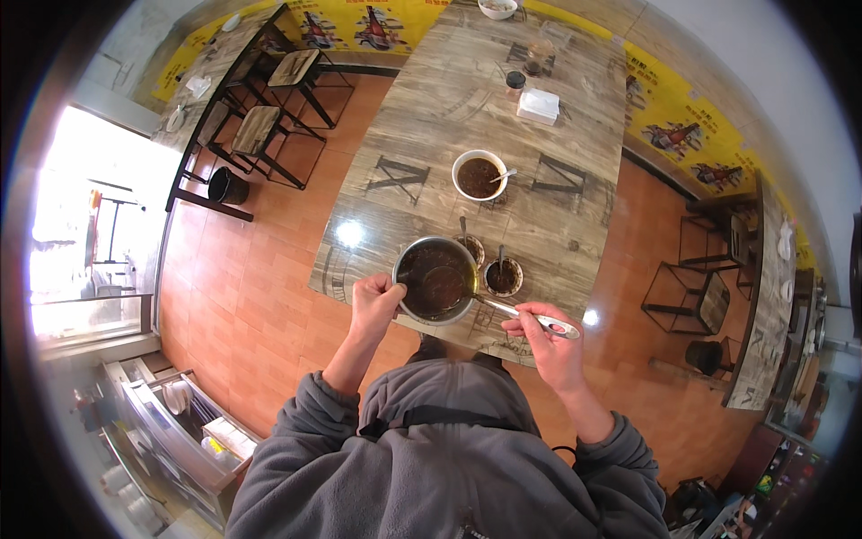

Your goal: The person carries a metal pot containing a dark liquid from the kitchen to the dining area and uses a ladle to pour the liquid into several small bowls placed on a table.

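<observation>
A round metal pot point(396, 259) of dark brown, oily sauce is at the near edge of the wooden table. My left hand point(377, 302) grips its rim on the left side. In my right hand point(547, 337) is the pale handle of a ladle point(497, 306), whose bowl dips into the sauce. Just beyond the pot's right side sits a small bowl point(477, 248) with a spoon, partly hidden by the pot. Beside it is another small bowl point(504, 277) of dark sauce with a spoon standing in it. Farther back is a larger white bowl point(479, 175) of brown sauce and a spoon.
Toward the table's far end stand a stack of napkins point(538, 106), a dark-lidded jar point(515, 82), a glass container point(539, 55) and a white bowl point(498, 7). Wooden stools point(258, 131) and a black bin point(228, 186) are at the left, more stools point(707, 296) at the right.
</observation>
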### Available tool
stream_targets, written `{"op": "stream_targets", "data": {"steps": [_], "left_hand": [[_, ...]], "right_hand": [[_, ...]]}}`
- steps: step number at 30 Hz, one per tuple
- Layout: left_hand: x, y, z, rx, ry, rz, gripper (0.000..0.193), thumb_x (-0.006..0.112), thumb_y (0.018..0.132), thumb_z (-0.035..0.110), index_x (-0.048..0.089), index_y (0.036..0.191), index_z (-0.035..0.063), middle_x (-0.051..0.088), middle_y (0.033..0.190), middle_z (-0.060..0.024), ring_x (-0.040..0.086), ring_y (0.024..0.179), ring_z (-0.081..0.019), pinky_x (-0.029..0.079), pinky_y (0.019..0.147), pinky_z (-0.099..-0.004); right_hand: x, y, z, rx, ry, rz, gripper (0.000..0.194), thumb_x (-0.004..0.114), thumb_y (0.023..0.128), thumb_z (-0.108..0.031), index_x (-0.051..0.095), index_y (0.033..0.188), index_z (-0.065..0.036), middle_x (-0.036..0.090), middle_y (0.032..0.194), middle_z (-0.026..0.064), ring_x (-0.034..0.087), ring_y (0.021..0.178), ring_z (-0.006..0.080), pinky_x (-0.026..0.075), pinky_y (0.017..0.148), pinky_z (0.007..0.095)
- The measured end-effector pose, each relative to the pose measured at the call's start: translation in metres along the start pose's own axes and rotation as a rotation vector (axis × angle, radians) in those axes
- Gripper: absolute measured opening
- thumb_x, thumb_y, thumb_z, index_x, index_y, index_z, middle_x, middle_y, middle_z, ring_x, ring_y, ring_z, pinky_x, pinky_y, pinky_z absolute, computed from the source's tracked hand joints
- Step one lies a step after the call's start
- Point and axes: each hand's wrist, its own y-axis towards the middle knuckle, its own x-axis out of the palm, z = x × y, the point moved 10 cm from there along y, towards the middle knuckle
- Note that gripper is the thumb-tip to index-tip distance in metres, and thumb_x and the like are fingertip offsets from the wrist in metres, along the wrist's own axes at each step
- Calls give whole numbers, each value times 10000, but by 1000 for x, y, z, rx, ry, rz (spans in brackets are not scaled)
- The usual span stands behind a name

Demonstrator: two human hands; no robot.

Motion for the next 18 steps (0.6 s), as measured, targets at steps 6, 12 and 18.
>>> {"op": "stream_targets", "data": {"steps": [6,12,18], "left_hand": [[6,4,-6,-7,-9,-34,318,615,781,23,433,524,70,476,498,4,467,427,-65,355,385,-224],[14,6,-10,13,5,-58,322,624,802,21,454,536,80,481,503,7,442,412,-60,334,372,-216],[20,8,-13,-3,-6,-78,319,617,804,20,455,537,79,493,510,1,461,416,-63,351,374,-214]], "right_hand": [[-11,-4,-3,-19,19,50,210,558,961,-86,595,1069,91,690,878,180,698,808,208,587,728,306],[-27,-8,0,5,50,93,207,548,969,-85,582,1074,90,689,893,171,695,842,205,582,750,305],[-35,-11,2,7,90,133,210,556,966,-88,579,1078,88,685,903,170,696,842,202,584,745,301]]}}
